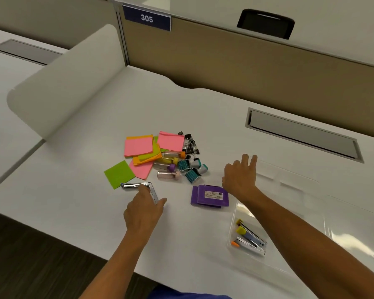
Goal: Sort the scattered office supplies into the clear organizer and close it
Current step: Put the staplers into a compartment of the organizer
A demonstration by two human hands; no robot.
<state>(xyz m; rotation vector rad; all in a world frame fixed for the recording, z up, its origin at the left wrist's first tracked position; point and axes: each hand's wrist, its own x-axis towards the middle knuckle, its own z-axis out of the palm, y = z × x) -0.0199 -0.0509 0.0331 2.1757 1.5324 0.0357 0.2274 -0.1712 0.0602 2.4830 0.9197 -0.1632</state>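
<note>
Clear organizer at counter's right front, lid open; staplers lie in near-left compartment. Left hand on opened silver stapler, fingers curled over its hinged arm. Right hand hovers over organizer's far-left corner, fingers spread, holding nothing. Sticky notes, binder clips, capped tubes, teal stamps heaped mid-counter. Purple boxes between heap and organizer.

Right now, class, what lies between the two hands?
In the head view, bare white desk, then the purple boxes, separate the left hand from the right hand.
</note>
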